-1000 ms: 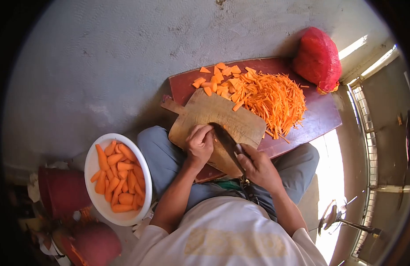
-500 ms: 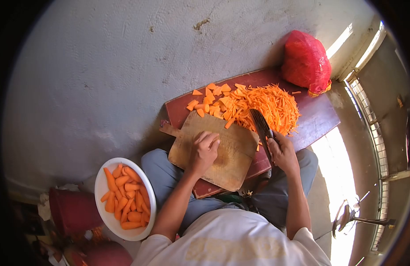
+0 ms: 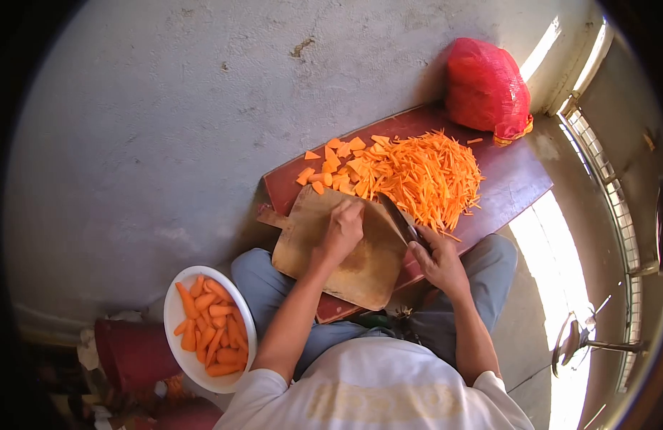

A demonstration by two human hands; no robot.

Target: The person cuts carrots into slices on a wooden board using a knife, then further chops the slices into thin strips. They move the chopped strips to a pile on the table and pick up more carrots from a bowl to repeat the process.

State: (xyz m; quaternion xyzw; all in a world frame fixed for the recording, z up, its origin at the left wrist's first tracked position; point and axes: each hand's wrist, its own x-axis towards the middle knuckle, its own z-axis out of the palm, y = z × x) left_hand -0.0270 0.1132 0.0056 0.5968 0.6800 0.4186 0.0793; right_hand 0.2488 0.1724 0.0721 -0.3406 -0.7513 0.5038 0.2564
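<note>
Wooden cutting board [image 3: 349, 269] under the left hand [image 3: 342, 231]: hand sits on the board's far half, knuckles up, fingers curled in and pressed together at the far edge. Cannot tell whether anything is under the fingers. Right hand [image 3: 439, 261] is closed round the handle of a knife [image 3: 397, 217], off the board's right edge. The dark blade runs up and left from the fist, over the board's far right corner, with its tip close to the left hand's fingers. The board is tilted, its short handle pointing left, and lies across the person's lap on grey-blue trousers [image 3: 263, 276]. Its far edge overlaps a dark red board [image 3: 514, 183] that lies on the floor [image 3: 166, 107]. Carrot chunks [image 3: 335, 166] lie on the red board just past the left hand's fingertips, some touching the cutting board's edge. Right of the chunks and running into them is a broad heap of carrot strips [image 3: 435, 175], just beyond the knife tip. A red mesh bag [image 3: 485, 89] sits at the red board's far right corner, against the wall. A white bowl [image 3: 171, 315] stands on the floor beside the left knee, well apart from both hands and about half full of longer carrot pieces [image 3: 213, 333]. A dark red bucket [image 3: 127, 351] is just left of the bowl.
</note>
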